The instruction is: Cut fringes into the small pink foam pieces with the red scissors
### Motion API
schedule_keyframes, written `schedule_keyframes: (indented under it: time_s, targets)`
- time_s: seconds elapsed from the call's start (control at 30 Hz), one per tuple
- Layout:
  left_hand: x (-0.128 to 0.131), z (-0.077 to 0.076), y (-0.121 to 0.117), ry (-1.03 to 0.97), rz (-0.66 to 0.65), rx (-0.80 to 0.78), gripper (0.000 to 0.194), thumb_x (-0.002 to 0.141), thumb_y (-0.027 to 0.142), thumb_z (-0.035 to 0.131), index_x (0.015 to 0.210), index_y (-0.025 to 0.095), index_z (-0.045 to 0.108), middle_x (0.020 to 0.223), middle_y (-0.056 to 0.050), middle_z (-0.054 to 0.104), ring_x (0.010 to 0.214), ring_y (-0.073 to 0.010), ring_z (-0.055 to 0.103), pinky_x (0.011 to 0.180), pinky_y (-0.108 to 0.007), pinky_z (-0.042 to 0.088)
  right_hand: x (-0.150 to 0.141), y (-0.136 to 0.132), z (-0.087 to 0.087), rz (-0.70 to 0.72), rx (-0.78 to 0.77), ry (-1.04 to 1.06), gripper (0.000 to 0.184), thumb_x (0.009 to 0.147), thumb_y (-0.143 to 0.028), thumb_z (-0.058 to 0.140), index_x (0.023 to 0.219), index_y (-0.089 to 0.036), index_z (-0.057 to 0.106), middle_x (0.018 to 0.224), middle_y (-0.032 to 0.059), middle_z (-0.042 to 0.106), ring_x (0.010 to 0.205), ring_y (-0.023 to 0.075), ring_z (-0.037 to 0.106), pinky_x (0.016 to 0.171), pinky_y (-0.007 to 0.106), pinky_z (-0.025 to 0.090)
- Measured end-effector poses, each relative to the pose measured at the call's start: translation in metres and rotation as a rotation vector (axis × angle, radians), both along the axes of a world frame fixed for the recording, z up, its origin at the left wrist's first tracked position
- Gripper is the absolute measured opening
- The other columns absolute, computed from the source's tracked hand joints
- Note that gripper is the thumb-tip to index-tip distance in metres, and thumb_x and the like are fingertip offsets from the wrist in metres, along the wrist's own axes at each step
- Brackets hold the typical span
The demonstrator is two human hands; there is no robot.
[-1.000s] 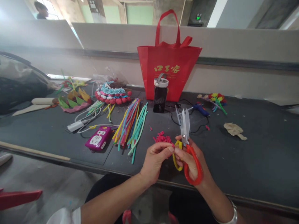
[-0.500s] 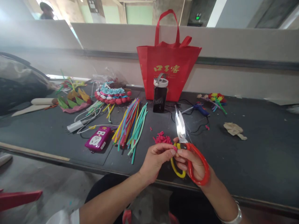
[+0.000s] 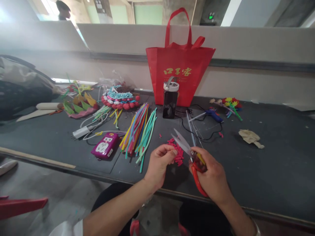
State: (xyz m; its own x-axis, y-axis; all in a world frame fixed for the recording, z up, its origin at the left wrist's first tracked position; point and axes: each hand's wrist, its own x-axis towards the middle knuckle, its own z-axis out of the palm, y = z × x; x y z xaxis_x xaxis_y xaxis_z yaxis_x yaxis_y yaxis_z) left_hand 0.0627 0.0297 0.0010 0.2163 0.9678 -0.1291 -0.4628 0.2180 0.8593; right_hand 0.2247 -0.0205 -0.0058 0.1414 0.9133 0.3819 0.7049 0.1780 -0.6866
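My right hand [image 3: 211,172] grips scissors [image 3: 180,142] by their red and yellow handles, the blades slightly apart and pointing up and left. To its left, my left hand [image 3: 158,167] is closed in a pinch of thumb and forefinger; whatever is between the fingertips is hidden. Right behind those fingertips lies a pile of small pinkish-red cut pieces [image 3: 180,154] on the dark table [image 3: 246,173]. The blades hover over the far side of this pile, apart from my left fingers.
Colourful strips [image 3: 137,131] lie left of my hands, beside a purple power socket [image 3: 105,146]. A bottle [image 3: 170,101] stands before a red bag [image 3: 183,62]. Clear sticks [image 3: 190,127], a blue glue gun [image 3: 214,115], craft flowers [image 3: 230,104] and a beige scrap [image 3: 249,136] lie to the right.
My hands have moved apart. The scissors have turned from upright, hanging on my right hand, to a working grip with blades pointing left. The pink piece between my fingertips no longer shows.
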Motion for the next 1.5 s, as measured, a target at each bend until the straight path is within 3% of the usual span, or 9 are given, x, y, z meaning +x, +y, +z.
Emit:
schedule_keyframes:
  time_s: [0.13,0.53,1.07,1.33,1.5]
  targets:
    - [-0.004,0.000,0.003,-0.049,0.014,0.031,0.013,0.069,0.021,0.075,0.068,0.015,0.063,0.057,0.005,0.052,0.053,-0.0069,0.042,0.055,-0.021,0.034,0.006,-0.001,-0.008,0.044,0.014,-0.253,0.050,0.072,-0.008,0.054,0.117,-0.029,0.058,0.094,0.0009,0.066,0.082,0.0183,0.062,0.073,0.031,0.051]
    - [-0.009,0.004,0.003,-0.004,-0.030,0.098,0.010,0.068,0.021,0.076,0.072,0.015,0.069,0.060,0.003,0.059,0.055,-0.0065,0.047,0.054,-0.019,0.036,0.013,-0.004,-0.007,0.062,0.060,-0.372,0.048,0.072,-0.009,0.053,0.116,-0.027,0.058,0.093,0.0014,0.067,0.082,0.0187,0.063,0.071,0.031,0.053]
    - [-0.008,0.004,0.003,0.050,-0.012,0.118,0.011,0.067,0.021,0.076,0.067,0.015,0.067,0.060,0.003,0.056,0.056,-0.0071,0.046,0.055,-0.020,0.037,0.015,-0.007,-0.007,0.094,0.167,-0.407,0.047,0.073,-0.006,0.051,0.115,-0.024,0.059,0.084,0.0001,0.068,0.073,0.0159,0.062,0.068,0.028,0.052]
    - [-0.009,0.005,0.003,0.057,-0.019,0.106,0.017,0.067,0.023,0.077,0.063,0.014,0.063,0.058,0.003,0.055,0.055,-0.0073,0.045,0.055,-0.020,0.036,0.016,-0.008,-0.007,0.098,0.170,-0.397,0.044,0.073,-0.006,0.051,0.113,-0.023,0.061,0.084,-0.0002,0.069,0.068,0.0142,0.061,0.067,0.027,0.051]
    - [-0.009,0.008,0.002,0.073,-0.026,0.091,0.019,0.065,0.025,0.080,0.064,0.014,0.065,0.058,0.002,0.056,0.055,-0.0077,0.046,0.055,-0.021,0.036,0.016,-0.009,-0.011,0.084,0.094,-0.319,0.044,0.073,-0.007,0.051,0.112,-0.025,0.061,0.082,-0.0007,0.068,0.066,0.0140,0.062,0.067,0.026,0.051]
